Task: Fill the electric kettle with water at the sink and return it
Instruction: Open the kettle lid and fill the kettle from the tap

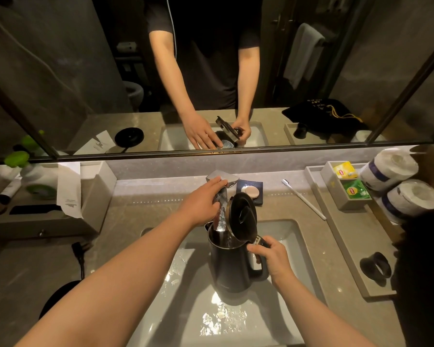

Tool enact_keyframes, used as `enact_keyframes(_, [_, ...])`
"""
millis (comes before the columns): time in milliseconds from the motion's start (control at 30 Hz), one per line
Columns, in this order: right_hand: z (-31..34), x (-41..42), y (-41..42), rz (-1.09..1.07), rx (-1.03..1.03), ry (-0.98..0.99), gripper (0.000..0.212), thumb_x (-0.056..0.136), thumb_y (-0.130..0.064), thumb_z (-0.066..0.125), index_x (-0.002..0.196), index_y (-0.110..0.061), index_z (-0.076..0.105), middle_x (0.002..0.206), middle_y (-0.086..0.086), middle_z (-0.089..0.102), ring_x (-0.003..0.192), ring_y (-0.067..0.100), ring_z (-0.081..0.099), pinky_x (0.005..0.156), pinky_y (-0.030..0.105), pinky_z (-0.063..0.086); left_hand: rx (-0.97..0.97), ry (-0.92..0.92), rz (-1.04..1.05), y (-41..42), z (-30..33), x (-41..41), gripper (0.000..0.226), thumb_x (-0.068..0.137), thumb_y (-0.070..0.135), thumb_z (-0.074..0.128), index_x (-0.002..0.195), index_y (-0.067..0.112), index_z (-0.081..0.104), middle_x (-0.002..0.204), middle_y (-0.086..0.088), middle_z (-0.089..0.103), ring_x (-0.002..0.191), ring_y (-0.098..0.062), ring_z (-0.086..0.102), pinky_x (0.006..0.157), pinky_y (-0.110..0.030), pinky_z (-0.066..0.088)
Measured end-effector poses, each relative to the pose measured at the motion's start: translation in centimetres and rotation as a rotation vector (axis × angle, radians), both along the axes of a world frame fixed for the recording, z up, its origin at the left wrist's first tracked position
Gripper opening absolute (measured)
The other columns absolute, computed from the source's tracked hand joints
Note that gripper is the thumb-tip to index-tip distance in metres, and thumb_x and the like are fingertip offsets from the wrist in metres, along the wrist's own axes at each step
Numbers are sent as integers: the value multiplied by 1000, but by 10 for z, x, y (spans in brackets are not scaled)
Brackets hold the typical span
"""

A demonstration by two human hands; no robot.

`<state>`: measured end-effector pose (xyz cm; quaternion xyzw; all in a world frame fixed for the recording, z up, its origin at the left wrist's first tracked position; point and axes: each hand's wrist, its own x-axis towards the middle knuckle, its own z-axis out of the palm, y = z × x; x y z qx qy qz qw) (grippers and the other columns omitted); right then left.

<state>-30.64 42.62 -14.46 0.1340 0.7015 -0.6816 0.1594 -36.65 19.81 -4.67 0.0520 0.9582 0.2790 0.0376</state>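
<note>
**Currently: kettle under running tap, both hands engaged**

Kettle (232, 264) is dark, upright, held over the sink (281, 236) basin. Lid (242, 216) is hinged open, standing up on the handle side. Water stream from the faucet (222, 196) drops straight into the kettle's open mouth.

Right hand (271, 259): fingers curled closed around the kettle's handle, thumb up near the lid hinge.

Left hand (202, 200): on top of the faucet, fingers draped loosely over the lever (227, 179), partly bent, not a full fist.

Kettle base (58, 299) sits on the counter (140, 209) at the left, well apart from the sink, with its plug (79, 251) lying near it.

Right of the sink: toothbrush (303, 199) on the counter, soap dish (251, 192) just behind the lid, tray (341, 236) with tea bags (346, 170) and two paper rolls (388, 169). Mirror (85, 71) above shows the same grip from the front.
</note>
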Motion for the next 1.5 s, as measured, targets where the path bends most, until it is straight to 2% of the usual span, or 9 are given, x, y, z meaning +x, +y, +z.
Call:
enact_keyframes(200, [-2,2,-1,5,4,15,30,58,-22,82,69,-5,60,52,3,55,50,18,52,53,33,44,17,-12,-1,-1,-1,-1,65,88,16,51,147,35,31,158,8,23,140,-17,30,109,-37,32])
enact_keyframes(333, [-3,3,-3,4,11,9,33,59,-22,82,73,-1,61,55,6,54,52,19,52,51,32,45,6,-12,3,0,-1,-2,64,88,17,52,147,33,31,158,7,24,139,-18,31,109,-39,33])
enact_keyframes(467, [-2,2,-3,-9,-15,8,29,56,-19,82,68,-4,60,54,6,53,52,21,49,50,30,42,-2,-14,1,0,-3,-2,66,87,18,52,147,32,30,158,7,23,140,-18,30,110,-41,33])
enact_keyframes(933, [-3,5,-3,-18,-2,-6,26,57,-22,80,67,-6,61,55,2,58,60,25,54,57,35,46,1,-5,-9,0,-2,-1,65,87,17,52,147,32,30,158,6,23,139,-17,31,109,-38,33])
enact_keyframes(1100, [-3,5,-3,-25,-33,-6,26,56,-18,81,67,-5,61,54,3,57,56,23,52,54,32,44,4,6,-6,1,-2,0,64,89,12,49,148,29,30,159,6,22,140,-18,29,109,-34,28])
enact_keyframes(1333, [-6,5,-2,-28,-29,-5,30,55,-19,81,72,-1,64,55,4,58,55,22,52,53,32,44,-7,10,-4,1,-4,1,66,89,10,48,148,31,28,159,7,21,141,-18,28,108,-35,29])
enact_keyframes(1500, [-6,6,-1,-30,-26,-7,27,55,-19,82,65,-7,61,53,3,56,53,22,52,52,32,44,-4,8,-2,1,-4,0,64,89,12,49,148,31,29,158,6,23,140,-18,29,109,-35,29])
